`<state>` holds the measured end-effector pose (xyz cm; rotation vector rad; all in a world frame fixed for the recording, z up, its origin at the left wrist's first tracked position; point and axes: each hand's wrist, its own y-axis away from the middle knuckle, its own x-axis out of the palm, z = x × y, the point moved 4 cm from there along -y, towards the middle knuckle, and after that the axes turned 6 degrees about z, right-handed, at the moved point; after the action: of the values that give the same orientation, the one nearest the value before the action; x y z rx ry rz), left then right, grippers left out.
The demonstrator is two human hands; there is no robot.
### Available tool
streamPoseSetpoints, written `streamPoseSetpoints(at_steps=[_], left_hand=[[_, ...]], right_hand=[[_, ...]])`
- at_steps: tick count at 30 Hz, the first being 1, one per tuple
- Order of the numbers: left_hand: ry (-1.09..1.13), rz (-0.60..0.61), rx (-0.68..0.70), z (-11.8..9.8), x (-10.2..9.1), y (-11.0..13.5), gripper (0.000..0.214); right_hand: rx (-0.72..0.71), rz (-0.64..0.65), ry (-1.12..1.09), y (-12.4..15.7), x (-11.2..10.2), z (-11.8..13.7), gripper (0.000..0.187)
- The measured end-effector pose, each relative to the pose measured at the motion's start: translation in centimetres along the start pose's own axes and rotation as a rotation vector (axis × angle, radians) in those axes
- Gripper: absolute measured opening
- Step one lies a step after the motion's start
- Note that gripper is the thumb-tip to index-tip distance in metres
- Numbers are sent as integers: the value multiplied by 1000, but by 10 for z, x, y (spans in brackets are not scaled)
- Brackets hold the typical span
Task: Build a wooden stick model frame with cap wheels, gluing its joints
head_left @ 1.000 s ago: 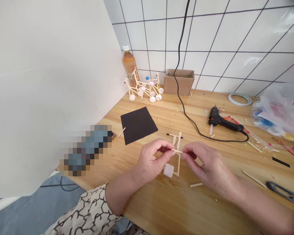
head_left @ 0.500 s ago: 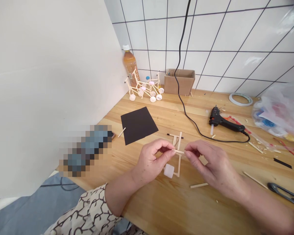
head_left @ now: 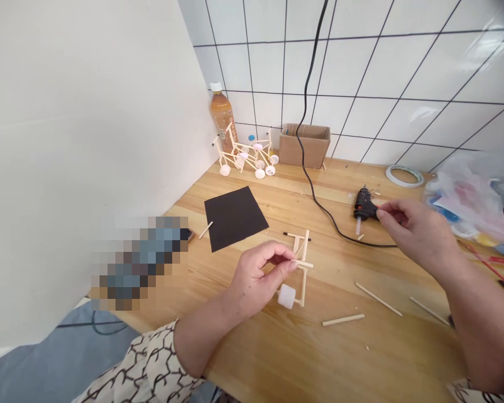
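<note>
My left hand (head_left: pixel 258 280) pinches a short wooden stick (head_left: pixel 304 263) between thumb and forefinger, held across a small stick frame (head_left: pixel 301 252) that lies on the wooden table (head_left: pixel 277 358). A white cap (head_left: pixel 287 296) sits at the frame's near end, just under my left hand. My right hand (head_left: pixel 420 232) is out at the right, fingers loosely curled and holding nothing, its fingertips right at the handle of the black glue gun (head_left: pixel 363 206) lying on the table.
A black paper square (head_left: pixel 234 217) lies left of the frame. Finished stick models (head_left: pixel 246 157), an orange bottle (head_left: pixel 222 115) and a cardboard box (head_left: pixel 304 145) stand by the tiled wall. Loose sticks (head_left: pixel 343 319), a tape roll (head_left: pixel 404 175) and a plastic bag (head_left: pixel 483 201) lie right.
My right hand let go of the short stick and moved right and away to the glue gun. My left hand stays in place, holding the stick.
</note>
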<state>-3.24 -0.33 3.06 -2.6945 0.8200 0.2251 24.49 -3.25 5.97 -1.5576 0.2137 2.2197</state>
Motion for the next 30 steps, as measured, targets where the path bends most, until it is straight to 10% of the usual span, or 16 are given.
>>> streamPoseSetpoints(at_steps=[22, 30], left_hand=[[-20, 7, 20, -1, 0, -2, 2], [-14, 4, 10, -1, 0, -1, 3]], right_hand=[[-59, 30, 401, -30, 49, -43, 44], [-86, -20, 301, -22, 28, -32, 29]])
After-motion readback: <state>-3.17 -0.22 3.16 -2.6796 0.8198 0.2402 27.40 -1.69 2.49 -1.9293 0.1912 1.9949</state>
